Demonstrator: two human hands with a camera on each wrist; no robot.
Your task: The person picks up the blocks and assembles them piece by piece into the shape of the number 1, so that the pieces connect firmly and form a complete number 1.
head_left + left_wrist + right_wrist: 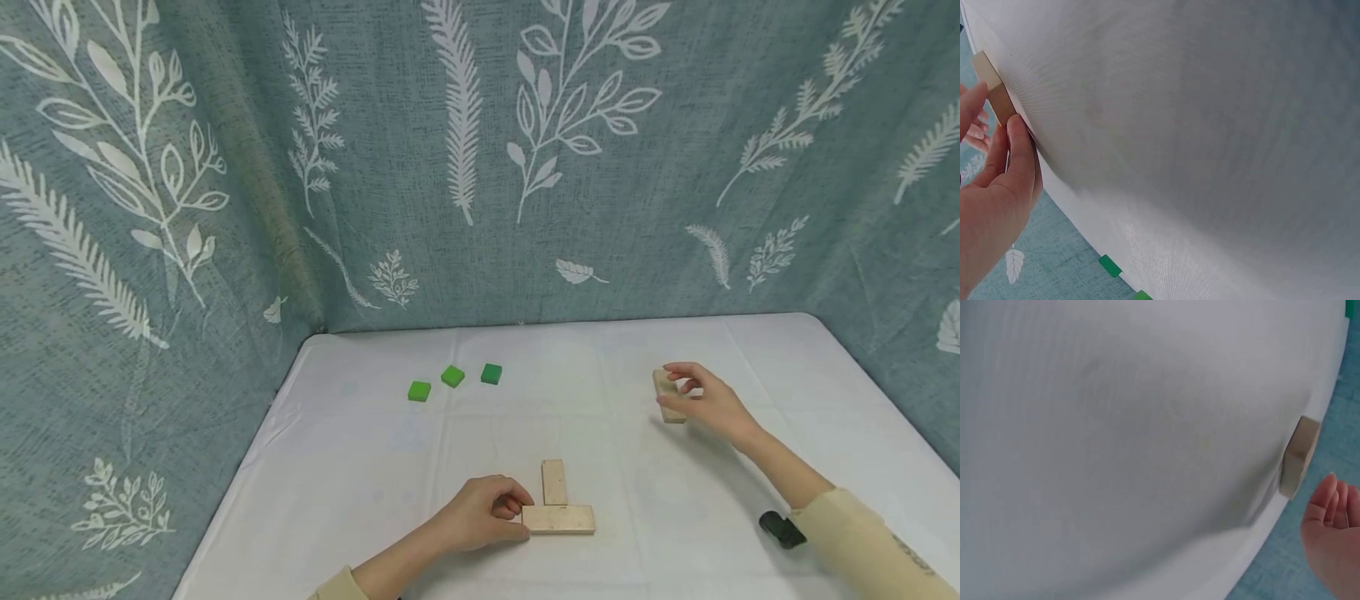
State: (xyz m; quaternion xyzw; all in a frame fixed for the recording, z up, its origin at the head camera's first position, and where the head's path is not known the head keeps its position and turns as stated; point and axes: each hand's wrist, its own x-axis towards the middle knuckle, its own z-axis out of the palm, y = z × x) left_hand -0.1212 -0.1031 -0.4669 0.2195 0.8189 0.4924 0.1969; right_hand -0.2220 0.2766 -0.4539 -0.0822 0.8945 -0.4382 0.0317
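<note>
In the head view, a light wooden block (pixel 557 520) lies crosswise on the table, and my left hand (pixel 486 514) pinches its left end between thumb and fingers. The left wrist view shows that wooden block (pixel 995 90) at the fingertips. A second wooden block (pixel 553 482) lies lengthwise behind the first, its near end against it. Farther back at the right, a third wooden block (pixel 668 397) is on the table. Over it hovers my right hand (pixel 705 404), thumb and fingers spread. In the right wrist view, a gap shows between the fingers (pixel 1325 497) and this block (pixel 1299 457).
Two light green squares (pixel 419 391) (pixel 452 377) and a darker green square (pixel 491 374) lie toward the back left. A black object (pixel 782 530) sits by the right sleeve. Patterned teal curtain (pixel 495 167) hangs around the white-covered table (pixel 337 467).
</note>
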